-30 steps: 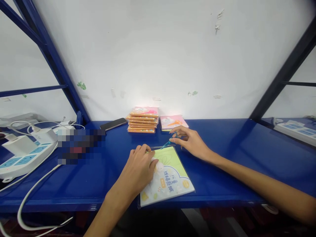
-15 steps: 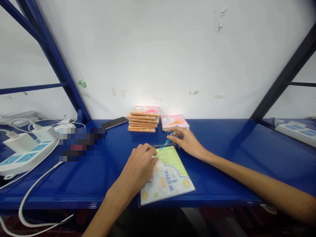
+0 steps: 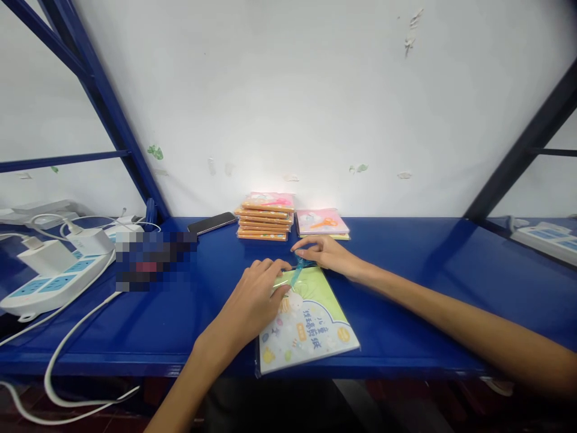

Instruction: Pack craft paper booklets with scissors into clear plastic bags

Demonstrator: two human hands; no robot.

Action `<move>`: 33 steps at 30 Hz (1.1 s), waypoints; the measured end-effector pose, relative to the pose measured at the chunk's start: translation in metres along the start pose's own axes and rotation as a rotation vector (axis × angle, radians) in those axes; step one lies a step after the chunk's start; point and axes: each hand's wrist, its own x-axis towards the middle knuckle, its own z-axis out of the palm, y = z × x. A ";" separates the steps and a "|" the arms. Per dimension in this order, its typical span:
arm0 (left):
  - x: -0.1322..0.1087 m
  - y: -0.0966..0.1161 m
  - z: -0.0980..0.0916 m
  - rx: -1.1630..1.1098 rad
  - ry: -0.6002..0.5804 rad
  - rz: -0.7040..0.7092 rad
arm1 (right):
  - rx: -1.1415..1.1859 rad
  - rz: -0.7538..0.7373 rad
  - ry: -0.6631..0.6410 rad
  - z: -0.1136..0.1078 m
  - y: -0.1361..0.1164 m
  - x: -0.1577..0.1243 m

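A paper-cutting booklet (image 3: 288, 346) with a green and white cover lies in a clear plastic sleeve at the front edge of the blue table. My left hand (image 3: 258, 296) is closed over its upper left edge, thumb on the cover and fingers toward the far edge. At the sleeve's far end, my right hand (image 3: 336, 257) pinches the handles of small blue scissors (image 3: 296, 275). Their blades point toward me over the green part of the cover; whether they are under the plastic I cannot tell.
Behind the hands stand a stack of wrapped booklets (image 3: 264, 224) and a lower pile with orange scissors on top (image 3: 318, 222). A phone (image 3: 211, 223) lies left of the stack. Power strips (image 3: 49, 285) with white cables occupy the left side. Blue posts (image 3: 106, 102) frame the table.
My right hand has moved down and left, bringing the scissors closer to the booklet's far edge. My left fingers have spread a little toward that edge, while the booklet stays nearly in place.
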 end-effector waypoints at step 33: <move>0.005 -0.005 0.005 -0.210 0.073 0.015 | 0.061 -0.086 0.052 0.002 0.018 -0.009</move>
